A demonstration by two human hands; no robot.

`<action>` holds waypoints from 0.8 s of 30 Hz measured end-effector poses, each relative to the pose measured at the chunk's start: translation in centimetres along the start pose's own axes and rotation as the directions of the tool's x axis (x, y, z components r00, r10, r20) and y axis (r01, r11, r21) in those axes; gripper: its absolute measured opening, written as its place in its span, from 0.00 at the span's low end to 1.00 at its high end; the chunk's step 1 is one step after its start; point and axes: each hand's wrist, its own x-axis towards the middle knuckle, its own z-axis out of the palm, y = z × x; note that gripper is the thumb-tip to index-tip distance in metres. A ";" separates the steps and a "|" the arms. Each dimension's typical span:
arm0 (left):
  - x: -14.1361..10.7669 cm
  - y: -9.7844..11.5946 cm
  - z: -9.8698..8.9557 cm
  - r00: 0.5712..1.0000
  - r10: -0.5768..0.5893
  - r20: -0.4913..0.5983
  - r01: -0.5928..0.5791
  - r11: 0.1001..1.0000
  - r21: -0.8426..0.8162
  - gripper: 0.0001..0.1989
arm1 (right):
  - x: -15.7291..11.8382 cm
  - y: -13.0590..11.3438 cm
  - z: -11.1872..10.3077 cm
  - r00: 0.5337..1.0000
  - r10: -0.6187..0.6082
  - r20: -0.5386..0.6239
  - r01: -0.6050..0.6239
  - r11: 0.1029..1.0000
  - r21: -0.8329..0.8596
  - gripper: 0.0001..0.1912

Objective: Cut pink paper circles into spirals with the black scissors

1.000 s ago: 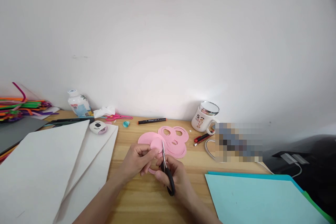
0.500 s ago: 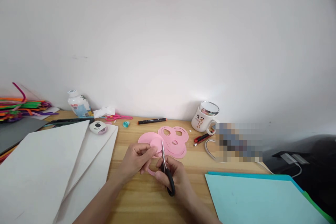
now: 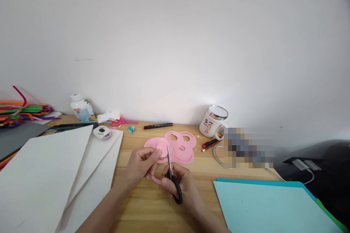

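Note:
My left hand (image 3: pixel 143 164) pinches a small pink paper piece with a rounded edge (image 3: pixel 162 149) between thumb and fingers. My right hand (image 3: pixel 179 182) is closed on black-handled scissors (image 3: pixel 175 185), whose blades point up and away, right at the paper's right edge. A curved pink paper strip (image 3: pixel 156 180) hangs below, between the two hands. Behind them lie flower-like pink paper cutouts (image 3: pixel 186 154) with round openings, partly hidden by the held piece and the blades.
White sheets (image 3: pixel 41 174) lie at the left, with a white tape dispenser (image 3: pixel 102 132) on them. Further back are a white bottle (image 3: pixel 82 108), pink scissors (image 3: pixel 124 121), a black marker (image 3: pixel 158 126) and a mug (image 3: pixel 213 122). Light-blue sheets (image 3: pixel 268 204) lie front right.
My left hand has shifted the pink paper slightly left, turning it a little. The scissor blades have tilted slightly left; the right hand stays nearly in place.

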 end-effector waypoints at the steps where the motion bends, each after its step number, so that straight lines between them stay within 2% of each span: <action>1: 0.0 0.0 0.0 1.000 0.003 -0.003 -0.003 1.000 -0.003 0.22 | 0.0 0.0 0.0 1.000 0.004 -0.003 -0.004 1.000 0.005 0.20; 8: -0.2 0.4 0.4 0.995 0.009 0.097 -0.013 0.999 0.040 0.20 | 0.2 0.3 0.1 0.997 -0.065 0.030 0.063 0.997 0.055 0.19; 12: -0.2 0.3 0.5 0.997 -0.010 0.082 0.006 0.999 0.047 0.22 | 0.2 0.5 0.2 0.996 -0.082 0.039 0.080 0.996 0.047 0.17; 17: -0.2 0.0 0.5 0.992 -0.015 0.126 0.009 0.999 0.052 0.21 | 0.3 0.3 0.1 0.989 -0.145 0.037 0.142 0.987 0.073 0.17; 24: -0.2 0.0 0.6 0.989 -0.023 0.145 0.017 0.999 0.041 0.20 | 0.3 0.7 -0.2 0.990 -0.136 0.028 0.134 0.989 0.067 0.18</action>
